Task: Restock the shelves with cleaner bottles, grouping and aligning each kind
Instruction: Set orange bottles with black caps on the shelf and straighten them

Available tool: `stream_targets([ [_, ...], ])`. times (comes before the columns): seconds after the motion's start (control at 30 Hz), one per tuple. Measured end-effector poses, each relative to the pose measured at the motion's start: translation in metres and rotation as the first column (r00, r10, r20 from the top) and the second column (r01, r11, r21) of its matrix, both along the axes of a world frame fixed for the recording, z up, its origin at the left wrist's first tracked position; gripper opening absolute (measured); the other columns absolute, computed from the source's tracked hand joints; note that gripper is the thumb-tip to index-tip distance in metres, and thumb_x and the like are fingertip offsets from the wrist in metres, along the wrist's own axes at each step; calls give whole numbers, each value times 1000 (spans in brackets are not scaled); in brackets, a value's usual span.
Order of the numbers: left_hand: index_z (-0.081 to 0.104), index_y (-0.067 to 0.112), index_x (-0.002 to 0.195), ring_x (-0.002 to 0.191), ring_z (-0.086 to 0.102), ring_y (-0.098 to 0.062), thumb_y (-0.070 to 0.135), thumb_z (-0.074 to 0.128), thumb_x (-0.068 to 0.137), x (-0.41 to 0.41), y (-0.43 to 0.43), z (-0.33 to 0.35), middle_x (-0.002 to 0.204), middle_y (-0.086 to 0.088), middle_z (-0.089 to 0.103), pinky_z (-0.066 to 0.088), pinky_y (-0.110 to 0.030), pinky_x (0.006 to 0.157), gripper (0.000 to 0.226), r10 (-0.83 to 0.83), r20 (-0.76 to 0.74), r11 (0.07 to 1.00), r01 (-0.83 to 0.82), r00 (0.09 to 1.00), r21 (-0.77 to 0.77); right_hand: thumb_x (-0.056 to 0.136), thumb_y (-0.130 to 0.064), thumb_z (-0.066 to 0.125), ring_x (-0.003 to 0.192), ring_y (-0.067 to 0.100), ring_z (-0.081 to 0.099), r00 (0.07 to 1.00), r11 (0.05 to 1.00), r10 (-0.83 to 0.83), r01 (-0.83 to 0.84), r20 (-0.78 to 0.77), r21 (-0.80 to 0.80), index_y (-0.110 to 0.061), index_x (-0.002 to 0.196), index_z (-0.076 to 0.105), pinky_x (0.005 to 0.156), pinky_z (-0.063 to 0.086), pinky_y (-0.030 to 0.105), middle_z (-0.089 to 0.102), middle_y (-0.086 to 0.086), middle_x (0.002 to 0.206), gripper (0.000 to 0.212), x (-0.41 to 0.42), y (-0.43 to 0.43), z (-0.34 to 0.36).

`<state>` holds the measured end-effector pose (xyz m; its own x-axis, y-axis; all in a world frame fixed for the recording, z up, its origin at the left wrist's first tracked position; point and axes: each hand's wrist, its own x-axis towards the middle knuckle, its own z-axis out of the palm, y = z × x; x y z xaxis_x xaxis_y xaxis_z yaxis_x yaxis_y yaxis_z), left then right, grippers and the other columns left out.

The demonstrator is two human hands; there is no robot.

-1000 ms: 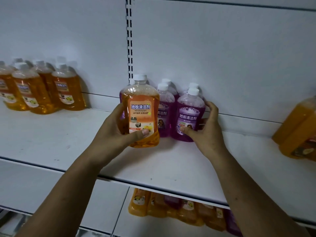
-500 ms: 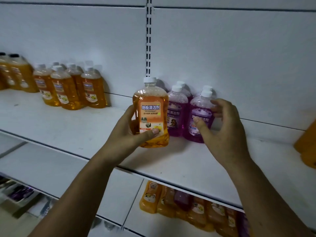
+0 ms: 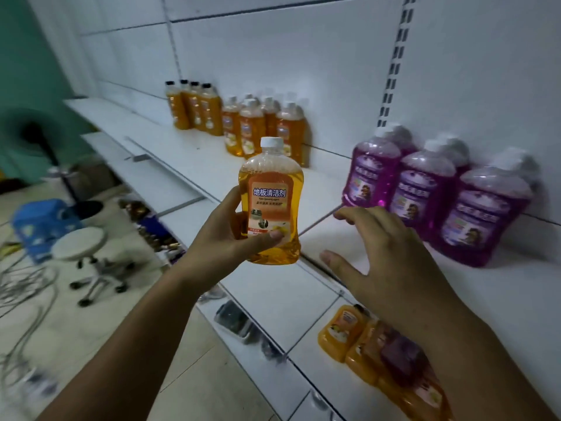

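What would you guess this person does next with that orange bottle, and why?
Probably carry the orange bottle in the left hand over to the white-capped orange group on the shelf: it matches them, not the purple bottles.

Left hand [image 3: 230, 235]: bare, thumbnail trimmed short (the only nail plainly shown).
Right hand [image 3: 385, 262]: bare, slightly blurred.
Left forearm [image 3: 145, 329]: bare, from 7 o'clock.
Right forearm [image 3: 473, 344]: bare, from 5 o'clock.

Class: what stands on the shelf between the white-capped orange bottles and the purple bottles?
Nothing: head view shows bare shelf between orange bottles and purple bottles.
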<state>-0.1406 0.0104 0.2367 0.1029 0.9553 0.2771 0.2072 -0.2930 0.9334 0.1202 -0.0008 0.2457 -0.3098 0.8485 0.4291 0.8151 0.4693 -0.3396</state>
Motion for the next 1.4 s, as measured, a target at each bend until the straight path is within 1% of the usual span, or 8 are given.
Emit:
stream_targets([
  [0.07,45,31,149,117,73,-26,31,86,79,-17,-11,-2,127,-2,74,57,-54,101,81,44,4,999,-44,999,-11,89,-70,44,127,13,48,998,999,48,-48,39,-18,-36,145,44,105,42,34,52,-9,140,66,-17,2,-3],
  [0.4,44,22,149,115,73,-28,29,85,76,-135,-30,-20,123,-5,75,60,-44,97,84,127,108,992,-124,986,-37,92,-67,55,124,16,55,979,988,156,-153,133,-31,-33,147,45,106,46,40,57,-6,141,66,-133,26,-6],
  [0.7,52,31,139,117,71,-30,37,85,67,-265,16,-42,122,-4,73,54,-57,102,79,84,260,990,-51,962,-134,92,-66,57,126,18,54,985,998,16,-5,173,-62,-35,146,45,107,44,41,56,-5,143,63,-247,62,-8],
  [0.9,56,31,137,117,72,-27,39,68,87,-308,60,-25,121,2,75,59,-50,94,53,16,328,989,34,944,-146,93,-64,59,125,16,54,988,992,-85,96,130,-82,-35,145,47,107,47,42,56,-7,142,61,-293,80,-5],
  [1.03,54,36,139,119,71,-22,50,74,84,-311,94,-10,125,7,73,56,-52,101,60,-83,226,989,108,971,-102,93,-62,61,122,15,54,984,986,-144,152,101,-74,-36,142,47,104,47,39,57,-9,137,57,-300,94,-3],
  [1.23,56,34,134,115,71,-15,52,81,73,-283,160,25,121,10,73,62,-40,94,68,-176,-24,981,177,984,85,92,-62,63,125,14,53,965,963,-253,259,74,-71,-35,143,49,104,45,36,57,-10,139,59,-276,119,-1],
  [1.33,53,22,142,119,70,-21,42,87,74,-263,202,41,128,2,70,62,-46,94,79,-207,-91,962,220,974,165,90,-63,64,125,15,53,952,948,-303,306,38,-86,-36,143,48,104,46,38,56,-9,139,61,-255,139,2],
  [1.4,52,23,140,116,71,-19,30,94,72,-249,227,56,128,3,69,64,-40,88,80,-226,-142,948,251,964,194,88,-66,62,125,15,53,946,943,-324,323,-3,-85,-38,141,47,102,49,40,56,-10,137,62,-245,152,4],
])
